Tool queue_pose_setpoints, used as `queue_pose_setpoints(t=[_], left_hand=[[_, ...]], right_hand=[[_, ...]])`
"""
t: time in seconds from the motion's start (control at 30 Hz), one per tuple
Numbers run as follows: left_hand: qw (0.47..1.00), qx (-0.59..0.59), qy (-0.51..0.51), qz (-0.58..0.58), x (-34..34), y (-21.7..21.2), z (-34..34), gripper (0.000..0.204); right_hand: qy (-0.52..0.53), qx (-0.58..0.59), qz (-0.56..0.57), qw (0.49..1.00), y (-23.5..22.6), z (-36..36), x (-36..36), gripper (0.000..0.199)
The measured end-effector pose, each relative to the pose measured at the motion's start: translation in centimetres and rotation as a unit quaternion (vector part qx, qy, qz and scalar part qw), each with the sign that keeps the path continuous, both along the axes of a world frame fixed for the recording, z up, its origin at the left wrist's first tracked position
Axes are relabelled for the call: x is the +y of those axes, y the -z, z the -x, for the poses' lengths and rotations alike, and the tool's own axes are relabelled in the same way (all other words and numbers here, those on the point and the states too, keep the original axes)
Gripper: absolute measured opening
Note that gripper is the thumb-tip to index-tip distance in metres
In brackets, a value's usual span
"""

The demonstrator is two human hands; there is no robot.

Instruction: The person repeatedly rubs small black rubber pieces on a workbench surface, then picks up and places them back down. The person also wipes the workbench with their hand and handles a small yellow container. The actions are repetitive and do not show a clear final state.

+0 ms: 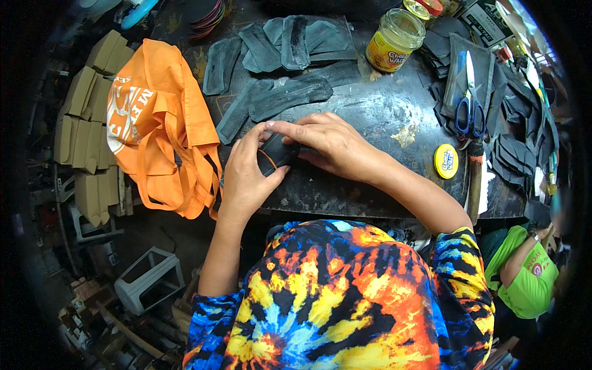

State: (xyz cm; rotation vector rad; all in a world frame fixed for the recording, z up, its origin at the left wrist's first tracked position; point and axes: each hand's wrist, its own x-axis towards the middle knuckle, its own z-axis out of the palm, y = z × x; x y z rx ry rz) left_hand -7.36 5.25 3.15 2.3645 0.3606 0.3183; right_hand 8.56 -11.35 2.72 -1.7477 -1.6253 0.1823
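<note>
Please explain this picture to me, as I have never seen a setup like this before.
There is no machine here: a person works with two bare hands. The single picture comes from a wide fisheye camera on the person's head, looking down, so edges bend near the rim and left in the picture is the person's left.

The left hand holds a small dark piece crossed by a thin orange line, and the right hand reaches over to it. Fingers hide much of it.

On the black table lie dark strips, a jar, a yellow lid and blue-handled scissors. An orange bag sits at the left.
</note>
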Motion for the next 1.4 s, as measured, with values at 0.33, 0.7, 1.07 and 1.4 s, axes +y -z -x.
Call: queue_pose_setpoints(t=[0.33, 0.7, 1.07, 1.4], left_hand=[[0.998, 0.026, 0.018, 0.061, -0.2, -0.4, 0.1, 0.087], [0.996, -0.006, 0.08, -0.037, -0.4, -1.0, 1.2, 0.065], [0.994, 0.026, 0.063, -0.081, -0.2, -1.0, 2.1, 0.064], [0.982, -0.097, 0.128, -0.096, -2.8, -2.6, -2.6, 0.064]], right_hand=[[-0.034, -0.014, -0.082, 0.996, 0.7, -0.1, -0.1, 0.052], [0.054, 0.069, -0.101, 0.991, -2.6, 0.0, -5.4, 0.029], [0.273, 0.239, 0.008, 0.932, -2.1, -7.3, -10.6, 0.035], [0.333, 0.112, 0.044, 0.935, -0.7, -10.7, -12.0, 0.035]])
